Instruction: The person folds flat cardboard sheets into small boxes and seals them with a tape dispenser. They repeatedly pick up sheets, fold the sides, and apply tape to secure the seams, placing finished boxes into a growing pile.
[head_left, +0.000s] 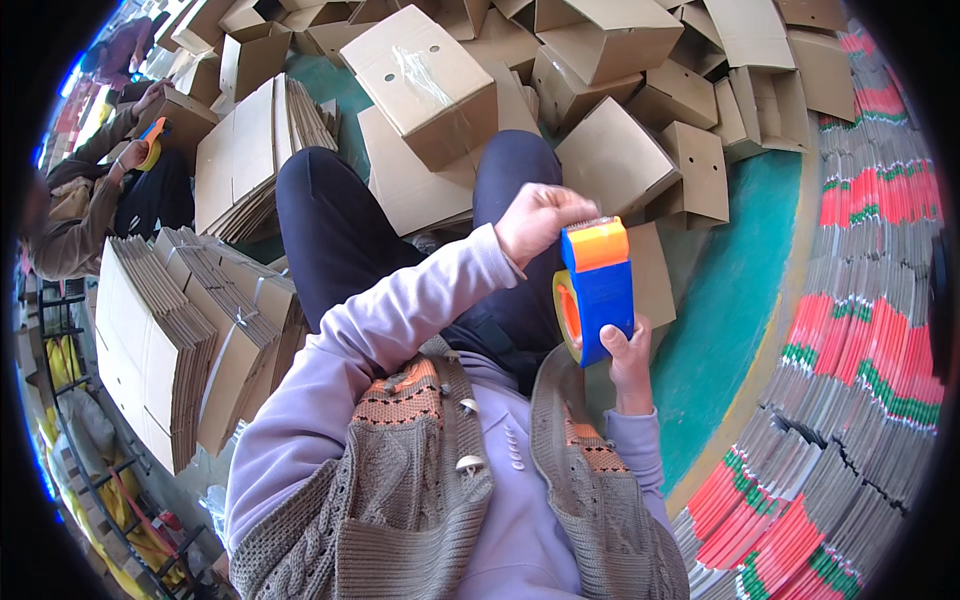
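My right hand (630, 360) grips the lower end of a blue and orange packing tape dispenser (611, 300), which holds a roll of tape (568, 315). At the dispenser's orange top, by the toothed cutting edge, my left hand (544, 225) has its fingers bent together. The fingertips are slightly blurred, and I cannot tell whether they pinch the tape end. Beyond my knees a closed cardboard box (424, 82), with clear tape across its face and two round holes, rests on flat cardboard (390, 180).
Folded cardboard stacks (150, 345) stand at the left, one (247, 150) beyond them. Made-up boxes (615, 157) are heaped ahead. Rows of red, green and grey bundled stacks (832, 337) line the right. At the upper left a co-worker (90, 187) holds another tape dispenser (152, 142).
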